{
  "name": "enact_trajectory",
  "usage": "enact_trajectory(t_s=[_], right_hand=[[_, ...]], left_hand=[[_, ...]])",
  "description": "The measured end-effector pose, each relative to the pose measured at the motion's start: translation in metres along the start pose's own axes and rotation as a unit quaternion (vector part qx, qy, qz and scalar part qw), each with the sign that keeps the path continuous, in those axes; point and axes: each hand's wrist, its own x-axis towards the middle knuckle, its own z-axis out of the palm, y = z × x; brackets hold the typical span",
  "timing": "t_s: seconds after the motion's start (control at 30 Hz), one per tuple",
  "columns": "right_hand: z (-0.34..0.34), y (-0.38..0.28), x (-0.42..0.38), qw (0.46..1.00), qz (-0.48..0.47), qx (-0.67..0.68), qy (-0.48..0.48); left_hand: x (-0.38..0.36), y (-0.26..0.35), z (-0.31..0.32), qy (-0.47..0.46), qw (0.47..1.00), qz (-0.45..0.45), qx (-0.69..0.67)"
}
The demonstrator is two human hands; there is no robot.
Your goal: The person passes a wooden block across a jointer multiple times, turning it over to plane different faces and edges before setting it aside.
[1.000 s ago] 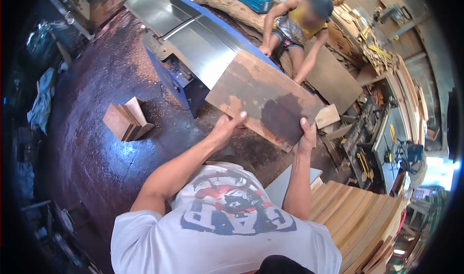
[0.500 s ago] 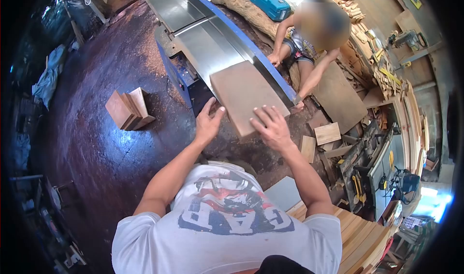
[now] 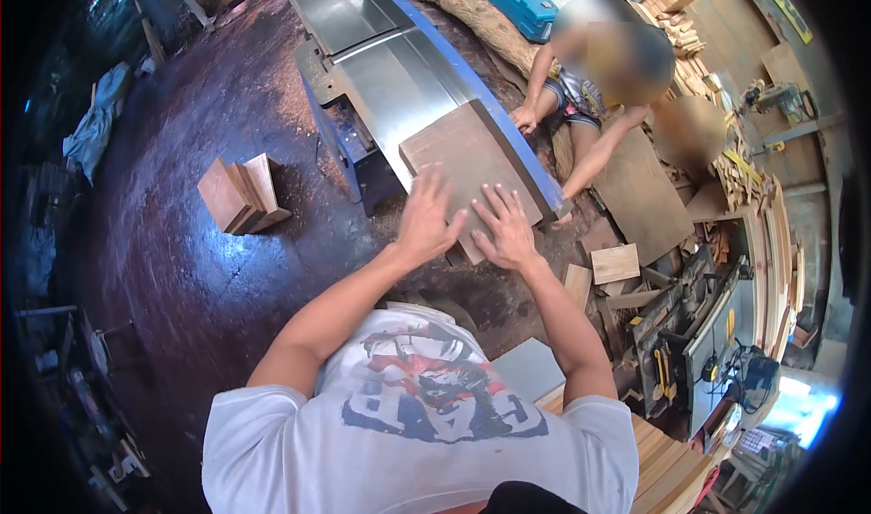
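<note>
A thick brown wooden board (image 3: 463, 151) lies flat on the metal bed of a jointer (image 3: 395, 83), its far long edge at the blue fence (image 3: 481, 88). My left hand (image 3: 428, 219) is over the board's left near part, fingers stretched and slightly blurred; whether it touches is hard to tell. My right hand (image 3: 504, 228) rests on the near end of the board with fingers spread. Neither hand is wrapped round anything.
A co-worker (image 3: 590, 106) sits beyond the fence, one hand near its end. A small stack of wood blocks (image 3: 240, 196) stands on the dark floor at left. A teal tool case (image 3: 522, 4) lies behind the jointer. Wood pieces (image 3: 615, 264) and planks lie at right.
My left hand has moved from beside the board's left edge to over its top. The board now sits closer along the fence. My right hand has flattened with its fingers pointing forward.
</note>
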Motion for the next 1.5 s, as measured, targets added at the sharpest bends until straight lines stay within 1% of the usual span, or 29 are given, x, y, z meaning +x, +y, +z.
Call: enact_trajectory(t_s=[0.07,0.1,0.2,0.23,0.3,0.53,0.6,0.63,0.77,0.87,1.03,1.13,1.2,1.33,1.5], right_hand=[[0.005,0.008,0.024,1.000,0.004,-0.023,0.019],[0.008,0.014,0.034,0.999,0.003,-0.038,0.002],[0.016,0.016,0.064,0.999,0.000,-0.045,0.007],[0.018,0.016,0.076,0.999,-0.003,-0.052,0.000],[0.022,0.016,0.100,0.999,-0.005,-0.034,0.014],[0.034,0.018,0.202,0.999,-0.019,-0.010,0.029],[0.035,0.014,0.232,0.999,-0.014,-0.021,0.033],[0.040,0.014,0.259,0.999,-0.016,-0.025,0.032],[0.051,0.017,0.309,0.998,-0.026,-0.045,0.033],[0.054,0.015,0.339,0.998,-0.028,-0.048,0.034],[0.055,0.014,0.358,0.997,-0.029,-0.061,0.025],[0.059,0.015,0.382,0.996,-0.034,-0.078,0.026],[0.062,0.015,0.398,0.996,-0.035,-0.075,0.034],[0.064,0.013,0.430,0.995,-0.038,-0.094,0.015],[0.072,0.014,0.477,0.994,-0.044,-0.087,0.039]], left_hand=[[0.040,-0.003,0.027,-0.001,0.998,0.057,-0.004],[0.060,-0.010,0.041,-0.009,0.999,0.045,0.014],[0.106,-0.031,0.052,-0.008,0.993,0.032,0.111],[0.118,-0.039,0.049,-0.010,0.993,0.030,0.117],[0.130,-0.057,0.039,-0.023,0.991,0.026,0.131],[0.193,-0.128,0.003,-0.019,0.986,0.017,0.167],[0.210,-0.149,-0.009,-0.020,0.985,0.018,0.173],[0.225,-0.169,-0.018,-0.016,0.983,0.014,0.182],[0.256,-0.204,-0.037,-0.014,0.979,0.018,0.201],[0.273,-0.229,-0.041,-0.009,0.978,0.020,0.205],[0.289,-0.242,-0.054,-0.022,0.973,0.018,0.231],[0.301,-0.255,-0.062,-0.022,0.977,0.008,0.210],[0.310,-0.266,-0.066,-0.034,0.975,0.000,0.220],[0.332,-0.288,-0.078,-0.034,0.973,-0.001,0.227],[0.361,-0.321,-0.097,-0.035,0.967,-0.001,0.254]])
